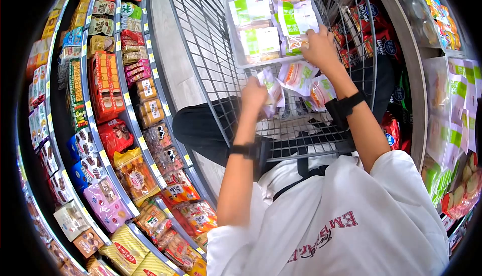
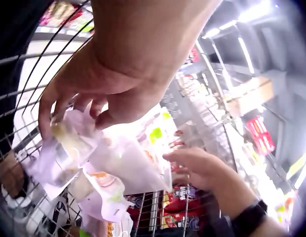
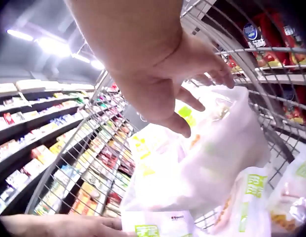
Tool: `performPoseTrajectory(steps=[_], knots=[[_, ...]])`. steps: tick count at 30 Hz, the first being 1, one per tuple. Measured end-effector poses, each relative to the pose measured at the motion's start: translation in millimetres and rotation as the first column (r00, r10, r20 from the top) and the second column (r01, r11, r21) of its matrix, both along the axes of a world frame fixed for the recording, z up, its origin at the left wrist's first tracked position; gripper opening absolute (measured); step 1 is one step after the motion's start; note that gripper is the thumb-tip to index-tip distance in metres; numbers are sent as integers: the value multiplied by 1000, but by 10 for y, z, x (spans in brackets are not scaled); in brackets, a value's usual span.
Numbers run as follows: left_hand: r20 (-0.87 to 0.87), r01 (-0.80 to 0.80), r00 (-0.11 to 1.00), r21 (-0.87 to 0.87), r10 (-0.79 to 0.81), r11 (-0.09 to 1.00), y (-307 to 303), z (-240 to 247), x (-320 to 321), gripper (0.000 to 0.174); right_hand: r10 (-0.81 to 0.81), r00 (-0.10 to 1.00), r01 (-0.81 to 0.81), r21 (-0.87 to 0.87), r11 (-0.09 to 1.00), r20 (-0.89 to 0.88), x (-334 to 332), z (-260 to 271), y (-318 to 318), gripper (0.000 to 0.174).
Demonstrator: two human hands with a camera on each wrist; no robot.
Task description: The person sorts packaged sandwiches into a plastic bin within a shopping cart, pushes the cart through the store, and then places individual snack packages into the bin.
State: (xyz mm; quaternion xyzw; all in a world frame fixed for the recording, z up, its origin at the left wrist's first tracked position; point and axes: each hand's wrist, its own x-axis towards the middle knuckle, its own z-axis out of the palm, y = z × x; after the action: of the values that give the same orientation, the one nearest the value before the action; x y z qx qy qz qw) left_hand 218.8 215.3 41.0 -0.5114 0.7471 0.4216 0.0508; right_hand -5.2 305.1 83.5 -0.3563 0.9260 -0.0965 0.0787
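Observation:
My left hand (image 1: 254,95) pinches a white, purple and green food packet (image 1: 272,94) at the near edge of a clear tray (image 1: 243,63) in the cart; the left wrist view shows the left hand's fingers (image 2: 99,104) bent around the packet's top (image 2: 76,126). Over the tray's right side, my right hand (image 1: 324,50) has its fingertips at a green-and-white packet (image 1: 296,21). In the right wrist view the right hand (image 3: 177,89) is spread, fingers slightly bent, over the packets. Whether it touches one is unclear. Several packets fill the tray; loose ones (image 1: 298,76) lie below it.
Metal cart walls (image 1: 196,40) surround the tray and packets. Snack shelves (image 1: 108,125) stand on the left. On the right are red bags (image 1: 369,17) behind the cart wire and a container of similar packets (image 1: 447,100). The person's knee (image 1: 201,130) is beside the cart.

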Motion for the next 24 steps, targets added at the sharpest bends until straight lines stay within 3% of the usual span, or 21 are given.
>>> performPoseTrajectory(steps=[2, 3, 4, 5, 7, 8, 10, 11, 13, 14, 15, 16, 18, 19, 20, 21, 22, 23, 24], knots=[[13, -6, 1000, -4, 6, 1000, 64, 446, -17, 33, 195, 945, -99, -338, 936, 264, -108, 43, -7, 39], [25, -17, 1000, -5, 17, 1000, 116, 685, -20, 32, 186, 947, -93, -334, 938, 260, -100, 190, -5, 39], [35, -27, 999, -7, 27, 1000, 144, 811, -7, 31, 305, 781, -150, -310, 939, 545, -35, 422, -24, 44], [-85, -37, 996, -62, 31, 997, 125, 843, 33, 30, 373, 518, -211, -308, 928, 770, 50, 571, -15, 49], [-233, -75, 971, -134, 42, 988, 115, 1098, 8, 29, 573, 277, -518, -382, 766, 772, 231, 669, 80, 63], [-237, -77, 971, -135, 44, 988, 104, 1245, -44, 29, 574, 279, -520, -381, 764, 770, 375, 692, 130, 63], [-254, -26, 966, -284, -49, 958, 105, 1443, -113, 35, 693, 451, -464, -515, 721, 563, 618, 706, 161, 73], [-327, -64, 944, -287, -35, 956, 112, 1473, -174, 31, 695, 449, -469, -514, 719, 562, 663, 727, 94, 73], [-406, -80, 912, -313, -57, 946, 85, 1454, -295, 28, 532, 700, -294, -488, 822, 475, 721, 770, -40, 76], [-478, -93, 874, -338, -85, 937, 70, 1450, -352, 25, 536, 699, -299, -487, 821, 473, 690, 732, -78, 76], [-592, -147, 806, -200, 0, 969, 57, 1469, -417, 23, 474, 714, -133, -565, 814, 516, 615, 634, -139, 73], [-595, -151, 803, -201, 2, 968, 33, 1445, -456, 23, 415, 714, 39, -624, 780, 564, 538, 506, -201, 69], [-657, -188, 753, -265, -34, 946, -38, 1369, -541, 24, 445, 672, 90, -661, 745, 592, 413, 191, -347, 66], [-541, -141, 827, -466, -155, 873, -81, 1350, -544, 29, 470, 628, 148, -688, 710, 620, 393, 101, -407, 62], [-545, -144, 824, -467, -156, 872, -132, 1257, -562, 29, 499, 583, 206, -710, 673, 642, 365, 15, -475, 59], [-499, -78, 831, -540, -244, 838, -198, 1084, -579, 31, 433, 639, 121, -639, 759, 636, 296, -153, -535, 58], [-444, -11, 834, -605, -327, 796, -231, 977, -580, 34, 437, 641, 116, -642, 758, 632, 308, -95, -539, 58], [-404, 37, 860, -561, -312, 827, -213, 862, -576, 39, 308, 863, -120, -429, 895, 401, 353, -47, -500, 60], [-407, 34, 859, -562, -312, 826, -224, 732, -558, 39, 250, 965, -240, -112, 964, 75, 399, 20, -464, 62]])
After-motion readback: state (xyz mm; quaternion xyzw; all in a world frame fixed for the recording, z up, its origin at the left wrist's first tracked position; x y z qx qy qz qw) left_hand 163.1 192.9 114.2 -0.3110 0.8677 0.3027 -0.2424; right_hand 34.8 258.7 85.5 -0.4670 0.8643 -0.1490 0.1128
